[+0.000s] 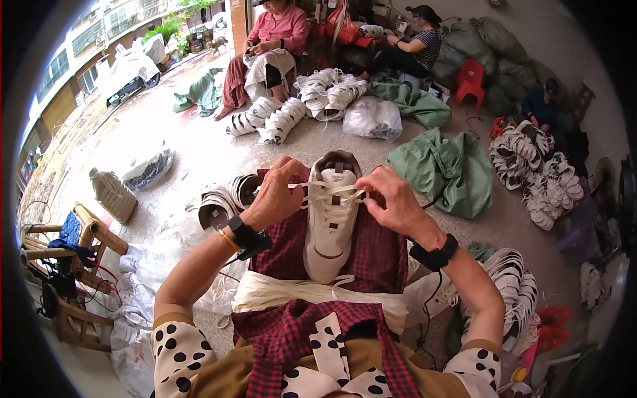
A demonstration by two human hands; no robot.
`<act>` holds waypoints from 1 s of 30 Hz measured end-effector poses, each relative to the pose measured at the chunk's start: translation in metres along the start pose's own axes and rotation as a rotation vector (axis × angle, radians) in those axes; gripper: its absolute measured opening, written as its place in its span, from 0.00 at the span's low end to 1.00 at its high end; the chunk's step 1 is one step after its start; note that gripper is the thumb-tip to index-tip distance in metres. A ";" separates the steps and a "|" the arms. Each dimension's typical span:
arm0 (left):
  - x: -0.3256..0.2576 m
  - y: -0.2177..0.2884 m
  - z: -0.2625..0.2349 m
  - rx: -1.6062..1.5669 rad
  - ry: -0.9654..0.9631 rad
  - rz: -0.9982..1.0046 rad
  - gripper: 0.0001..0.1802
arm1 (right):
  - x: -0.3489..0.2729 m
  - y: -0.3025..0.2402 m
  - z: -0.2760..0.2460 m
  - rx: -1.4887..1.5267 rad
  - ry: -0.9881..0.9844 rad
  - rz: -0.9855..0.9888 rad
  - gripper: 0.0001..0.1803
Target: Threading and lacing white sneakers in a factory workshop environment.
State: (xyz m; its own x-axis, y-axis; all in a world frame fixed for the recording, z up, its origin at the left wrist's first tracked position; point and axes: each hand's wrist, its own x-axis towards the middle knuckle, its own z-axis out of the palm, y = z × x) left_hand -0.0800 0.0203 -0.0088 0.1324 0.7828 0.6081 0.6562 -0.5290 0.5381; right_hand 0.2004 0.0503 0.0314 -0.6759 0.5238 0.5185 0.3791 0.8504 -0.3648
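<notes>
A cream sneaker (pixel 325 255) lies on my lap, toe toward me, on a dark red checked cloth (pixel 380 255). White shoelace (pixel 340 217) crosses its upper through several rows of eyelets. At the sneaker's left edge, my left hand (pixel 279 191) is closed, pinching one part of the lace near the top eyelets. My right hand (pixel 393 199) pinches the lace on the other side, thumb and forefinger together. Below the toe, a bundle of loose cream laces (pixel 262 295) stretches across my lap. Other shoes (pixel 215 207) sit just beyond my left wrist.
Stacked striped shoes (pixel 511 292) stand by my right elbow. A green sack (pixel 448 172) lies ahead right, and a bamboo chair (pixel 86 245) stands at left. Two people (pixel 282 30) (pixel 421 46) sit behind shoe piles (pixel 332 93); another person (pixel 541 109) sits far right. A red stool (pixel 470 83) stands behind.
</notes>
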 end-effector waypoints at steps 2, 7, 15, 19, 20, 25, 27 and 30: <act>0.000 0.005 -0.003 -0.059 -0.052 -0.101 0.15 | 0.007 0.001 0.000 -0.088 -0.018 -0.082 0.14; -0.001 0.014 -0.012 -0.051 -0.079 -0.085 0.14 | 0.017 -0.005 -0.014 -0.256 -0.114 -0.182 0.11; -0.017 0.018 -0.020 0.098 -0.308 0.147 0.16 | 0.007 0.004 -0.013 -0.062 -0.165 -0.025 0.08; -0.020 0.011 -0.019 0.086 -0.296 0.164 0.09 | 0.007 0.003 -0.016 0.023 -0.270 0.010 0.09; -0.019 0.012 -0.019 0.067 -0.302 0.181 0.07 | 0.007 0.002 -0.017 0.124 -0.288 0.026 0.09; -0.014 0.018 -0.015 -0.004 -0.197 0.226 0.06 | 0.005 -0.003 0.000 0.165 -0.072 -0.045 0.05; -0.016 0.021 -0.008 -0.041 -0.159 0.201 0.06 | 0.002 -0.008 0.011 0.153 -0.003 0.027 0.05; -0.013 0.020 0.008 0.039 0.206 0.140 0.06 | -0.001 -0.007 0.020 -0.112 0.286 0.067 0.09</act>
State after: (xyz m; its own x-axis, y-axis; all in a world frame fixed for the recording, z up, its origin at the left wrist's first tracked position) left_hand -0.0629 0.0026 -0.0105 0.0730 0.6172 0.7834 0.6709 -0.6116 0.4193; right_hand 0.1862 0.0430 0.0177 -0.4476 0.5583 0.6986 0.4948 0.8053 -0.3266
